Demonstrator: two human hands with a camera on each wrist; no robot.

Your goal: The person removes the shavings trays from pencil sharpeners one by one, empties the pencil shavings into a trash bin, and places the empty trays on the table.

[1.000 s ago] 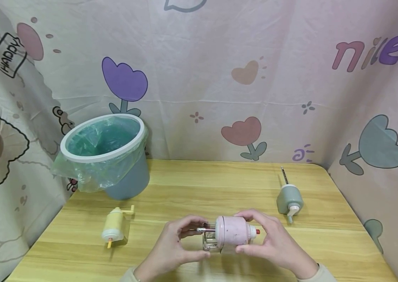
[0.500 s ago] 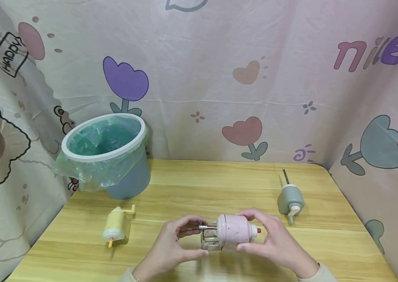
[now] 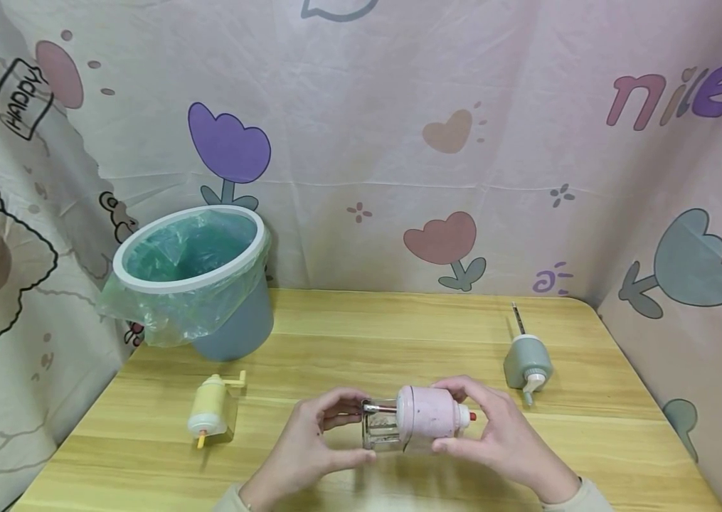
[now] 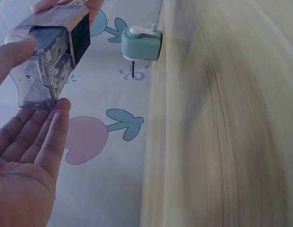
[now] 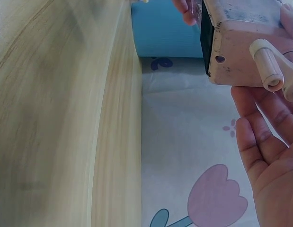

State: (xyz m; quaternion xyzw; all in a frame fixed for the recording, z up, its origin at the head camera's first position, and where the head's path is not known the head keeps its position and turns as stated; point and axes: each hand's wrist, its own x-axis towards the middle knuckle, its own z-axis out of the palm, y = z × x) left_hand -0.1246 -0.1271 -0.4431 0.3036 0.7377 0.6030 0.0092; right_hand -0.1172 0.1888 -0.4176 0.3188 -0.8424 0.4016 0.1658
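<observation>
Above the front of the table, both hands hold a pink hand-crank pencil sharpener (image 3: pixel 427 412) sideways. My left hand (image 3: pixel 309 441) grips its clear drawer end (image 3: pixel 381 432) with the thumb on one side and fingertips on the other. The right hand (image 3: pixel 504 444) holds the pink body near the end with a white knob and red tip (image 3: pixel 472 417). A shiny metal rod (image 3: pixel 378 406) runs along the drawer's far side. In the right wrist view the sharpener's crank handle (image 5: pixel 267 66) shows, with fingers beneath the body. In the left wrist view, fingertips (image 4: pixel 64 104) sit under the drawer.
On the left of the wooden table (image 3: pixel 348 334) lies a yellow sharpener (image 3: pixel 208 407). A grey-green sharpener (image 3: pixel 528 361) with a pencil (image 3: pixel 518 318) in it stands at the right. A blue-grey bin (image 3: pixel 239 323) with a green liner stands at the back left, before a patterned curtain.
Both hands have raised the pink sharpener slightly and shifted it a little to the right, tilting it slightly. Their holds look the same, and the other things have not moved.
</observation>
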